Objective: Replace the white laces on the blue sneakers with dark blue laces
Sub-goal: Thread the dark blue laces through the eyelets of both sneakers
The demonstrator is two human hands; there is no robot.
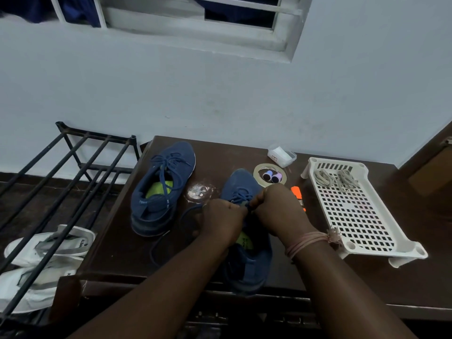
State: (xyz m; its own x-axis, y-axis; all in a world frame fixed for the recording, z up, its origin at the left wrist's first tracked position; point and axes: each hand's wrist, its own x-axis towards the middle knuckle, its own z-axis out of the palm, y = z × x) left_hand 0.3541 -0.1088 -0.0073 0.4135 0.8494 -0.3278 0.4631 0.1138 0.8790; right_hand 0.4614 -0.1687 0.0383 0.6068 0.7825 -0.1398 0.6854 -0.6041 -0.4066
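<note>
Near sneaker (247, 260): on table (117, 241) front edge, dark blue lace (241, 195) threaded at its eyelets.
Left hand (220, 221): fingers curled, lace pinched.
Right hand (276, 209): fingers curled, lace pinched.
Far sneaker (159, 187): laced dark blue.
White basket (354, 211): upside down, white laces (335, 178) laid on top.
Tape roll (269, 176): 2 small spools (272, 177) held inside.

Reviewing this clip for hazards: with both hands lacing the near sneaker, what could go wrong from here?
1. The near sneaker has its heel over the table edge; a hard pull by the left hand or right hand might tip it off.
2. The loose lace trails beside the sneaker and could snag or knot.
3. The orange marker lies close to the right hand and could get knocked.
</note>
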